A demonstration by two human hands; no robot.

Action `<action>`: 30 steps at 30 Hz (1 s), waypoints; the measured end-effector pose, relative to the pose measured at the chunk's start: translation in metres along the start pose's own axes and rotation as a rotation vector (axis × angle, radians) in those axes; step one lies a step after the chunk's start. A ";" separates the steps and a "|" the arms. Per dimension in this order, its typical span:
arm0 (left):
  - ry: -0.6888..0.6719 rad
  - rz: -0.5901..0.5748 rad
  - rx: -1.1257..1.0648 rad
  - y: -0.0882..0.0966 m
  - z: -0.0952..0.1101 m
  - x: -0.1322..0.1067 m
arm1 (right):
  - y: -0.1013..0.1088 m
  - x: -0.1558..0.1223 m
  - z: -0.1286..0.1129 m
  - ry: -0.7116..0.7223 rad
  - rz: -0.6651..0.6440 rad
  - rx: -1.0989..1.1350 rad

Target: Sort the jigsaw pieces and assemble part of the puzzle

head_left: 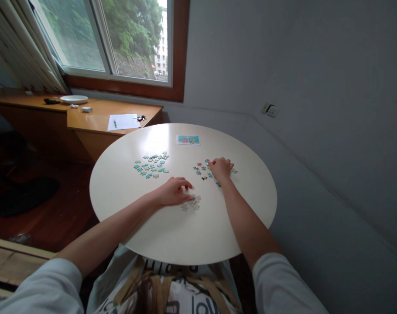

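My left hand (175, 191) is low over the round table, thumb and fingers apart in a loose curve. Its thumb is beside a small pile of pale, plain-backed jigsaw pieces (191, 203), and I cannot tell if it touches them. Farther right, my right hand (221, 169) reaches over a loose group of multicoloured jigsaw pieces (199, 172). Its fingers look bent and spread, and the hand hides some of the pieces under it. Mostly teal jigsaw pieces (152, 165) are spread out on the table's left half. A small picture card (188, 140) lies near the far edge.
The white round table (136, 226) stands close to the wall. Beyond it at the left, a wooden desk (100, 107) bears a paper sheet (123, 122), keys (141, 117) and a white plate (74, 99). A wall socket (272, 111) is at the right.
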State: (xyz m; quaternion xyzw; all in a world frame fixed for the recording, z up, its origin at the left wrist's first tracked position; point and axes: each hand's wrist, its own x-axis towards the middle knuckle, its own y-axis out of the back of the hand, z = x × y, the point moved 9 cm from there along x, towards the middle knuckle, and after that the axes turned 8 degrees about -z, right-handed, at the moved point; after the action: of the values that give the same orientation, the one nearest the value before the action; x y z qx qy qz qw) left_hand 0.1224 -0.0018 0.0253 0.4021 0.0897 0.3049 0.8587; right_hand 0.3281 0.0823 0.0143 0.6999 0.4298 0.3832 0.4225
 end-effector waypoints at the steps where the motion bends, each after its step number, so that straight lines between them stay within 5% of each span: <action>1: -0.021 -0.033 0.038 -0.004 0.006 0.000 | 0.000 0.000 0.000 -0.001 0.001 -0.005; 7: -0.063 -0.129 0.173 -0.017 0.017 0.001 | -0.003 0.000 0.002 -0.009 -0.009 -0.017; 19: -0.046 -0.150 0.038 -0.016 0.010 0.001 | 0.006 -0.005 -0.003 0.015 0.042 0.004; 30: 0.071 0.048 -0.151 0.002 -0.017 0.003 | 0.010 -0.009 -0.012 0.064 0.046 0.043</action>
State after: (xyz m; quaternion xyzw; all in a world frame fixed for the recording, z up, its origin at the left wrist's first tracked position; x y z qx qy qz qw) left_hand 0.1174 0.0118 0.0159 0.3270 0.0870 0.3453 0.8754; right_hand 0.3175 0.0746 0.0265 0.7058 0.4350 0.4060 0.3843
